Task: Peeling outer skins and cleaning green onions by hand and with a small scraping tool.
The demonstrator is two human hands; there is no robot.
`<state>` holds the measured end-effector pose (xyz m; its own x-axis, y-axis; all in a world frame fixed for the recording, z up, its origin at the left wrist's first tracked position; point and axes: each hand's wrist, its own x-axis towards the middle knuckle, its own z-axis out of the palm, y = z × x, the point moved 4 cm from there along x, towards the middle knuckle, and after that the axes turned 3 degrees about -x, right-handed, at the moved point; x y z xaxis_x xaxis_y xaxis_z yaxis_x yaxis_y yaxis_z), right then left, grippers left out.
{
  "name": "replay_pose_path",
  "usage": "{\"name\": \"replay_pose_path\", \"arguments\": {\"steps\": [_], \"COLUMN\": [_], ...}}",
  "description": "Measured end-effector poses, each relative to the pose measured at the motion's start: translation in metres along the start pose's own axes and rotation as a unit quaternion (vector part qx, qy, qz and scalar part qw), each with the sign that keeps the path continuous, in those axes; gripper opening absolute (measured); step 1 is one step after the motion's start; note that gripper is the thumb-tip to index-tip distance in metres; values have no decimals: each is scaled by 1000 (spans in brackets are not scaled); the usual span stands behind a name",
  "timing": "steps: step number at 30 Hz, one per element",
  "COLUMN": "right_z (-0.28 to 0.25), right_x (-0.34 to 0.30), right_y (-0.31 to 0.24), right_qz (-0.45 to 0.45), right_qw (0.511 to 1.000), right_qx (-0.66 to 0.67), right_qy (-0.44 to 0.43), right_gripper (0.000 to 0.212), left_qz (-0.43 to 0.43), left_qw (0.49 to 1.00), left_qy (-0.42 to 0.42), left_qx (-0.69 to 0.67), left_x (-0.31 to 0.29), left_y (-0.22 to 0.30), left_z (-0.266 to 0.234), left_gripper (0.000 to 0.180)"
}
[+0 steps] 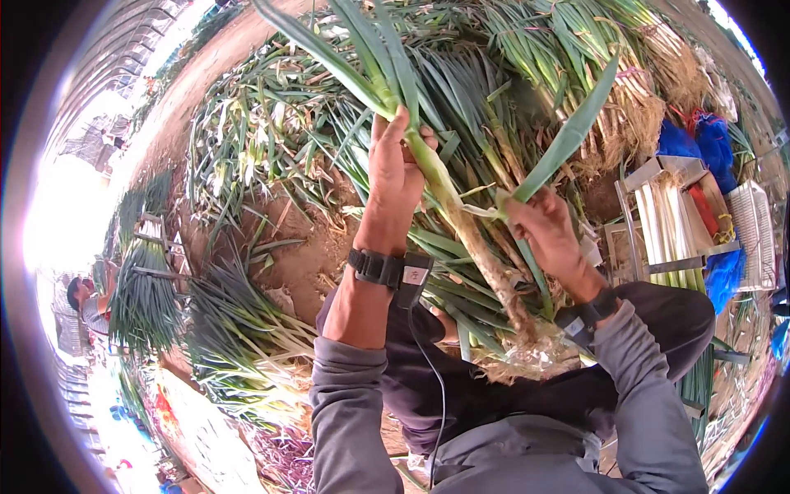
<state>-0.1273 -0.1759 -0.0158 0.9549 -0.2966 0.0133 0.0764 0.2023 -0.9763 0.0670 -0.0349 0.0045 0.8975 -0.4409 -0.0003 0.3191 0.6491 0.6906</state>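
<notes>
A long green onion (454,206) slants across the middle, its green leaves up at the top and its earthy, rooted end down by my knees. My left hand (395,156) is wrapped round it where the leaves fork. Pinched in my right hand (546,228) is a broad green onion leaf (569,138), which points up and to the right. A thin pale strip runs between that leaf's base and the stalk. Beneath both hands lies a heap of green onions (448,90) with dark green tops.
Tied bundles of green onions (625,82) lie at the upper right, roots outward. A metal rack (638,198) holds trimmed white stalks beside a white crate (750,235) and blue bags (717,152). Loose leaves (255,123) cover the ground at upper left. Another person (89,300) is at far left.
</notes>
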Motion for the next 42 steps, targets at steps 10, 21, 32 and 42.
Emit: {"name": "replay_pose_path", "arguments": {"steps": [10,21,32,42], "right_z": [-160,37,69,30], "right_x": [-119,58,47,-25], "right_y": [225,-9,-44,-40], "right_qz": [109,45,-193,-277], "right_qw": [861,964,951,905], "right_qx": [-476,-231,-195,-300], "right_qy": [-146,-124,-143,-120], "right_gripper": [47,45,15,6], "left_qz": [182,53,72,107], "left_qw": [982,990,990,988], "left_qy": [-44,-106,-121,-78], "left_qx": [13,-78,-7,75], "left_x": [2,-10,-21,-14], "left_y": [70,40,42,42], "left_z": [11,16,25,23], "left_gripper": [40,28,40,55]}}
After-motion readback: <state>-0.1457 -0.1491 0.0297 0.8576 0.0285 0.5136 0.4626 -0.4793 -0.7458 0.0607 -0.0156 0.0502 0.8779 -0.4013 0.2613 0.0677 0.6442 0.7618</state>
